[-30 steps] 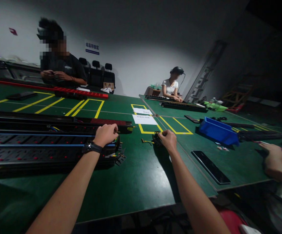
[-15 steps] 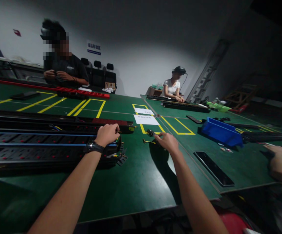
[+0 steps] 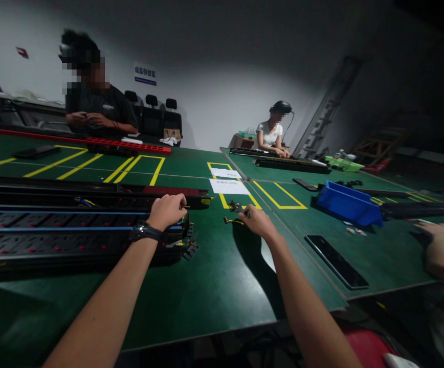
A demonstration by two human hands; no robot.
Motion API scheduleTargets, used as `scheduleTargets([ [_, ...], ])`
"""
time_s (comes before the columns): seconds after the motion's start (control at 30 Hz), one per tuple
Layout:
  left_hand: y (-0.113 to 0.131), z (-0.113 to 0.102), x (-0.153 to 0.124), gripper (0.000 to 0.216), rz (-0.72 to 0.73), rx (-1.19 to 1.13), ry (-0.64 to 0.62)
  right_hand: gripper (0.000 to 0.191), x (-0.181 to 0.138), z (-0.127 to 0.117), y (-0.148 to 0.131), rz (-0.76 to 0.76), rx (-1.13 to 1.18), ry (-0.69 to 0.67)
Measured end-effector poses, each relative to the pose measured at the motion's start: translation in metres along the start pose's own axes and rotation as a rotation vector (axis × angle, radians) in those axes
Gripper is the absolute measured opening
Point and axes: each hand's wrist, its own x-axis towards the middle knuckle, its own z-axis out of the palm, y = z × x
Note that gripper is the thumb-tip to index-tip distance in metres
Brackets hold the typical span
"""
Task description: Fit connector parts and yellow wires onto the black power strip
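Observation:
My left hand, with a dark watch on its wrist, is closed just above the ends of several long black socket strips. A thin tip shows at its fingers; what it belongs to is hidden. My right hand pinches a small dark part with a jagged far end, low over the green table. Just below that part, a short yellow wire with a small connector lies on the table. Loose black end pieces stick out from the strips' right ends.
Paper labels and yellow tape marks lie ahead. At right are a blue bin, a phone and another person's hand. Two people work across the table. A long red strip lies at the back left.
My right hand has shifted slightly left with the small dark part, which now points more to the left. My left hand has hardly moved. The whole view has shifted a little.

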Motion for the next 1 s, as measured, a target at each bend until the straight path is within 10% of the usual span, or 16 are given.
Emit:
scheduleTargets([
  [0.3, 0.002, -0.002, -0.001, 0.027, -0.01, 0.009, -0.011, 0.045, 0.01, -0.007, -0.001, 0.171, 0.314, 0.246],
  [0.53, 0.002, -0.002, -0.001, 0.024, -0.009, 0.013, -0.007, 0.031, 0.003, -0.002, -0.025, -0.124, 0.517, 0.338],
  [1.0, 0.005, -0.004, -0.004, 0.022, -0.017, 0.022, -0.007, 0.02, -0.02, 0.034, -0.07, -0.637, 0.351, 0.074],
])
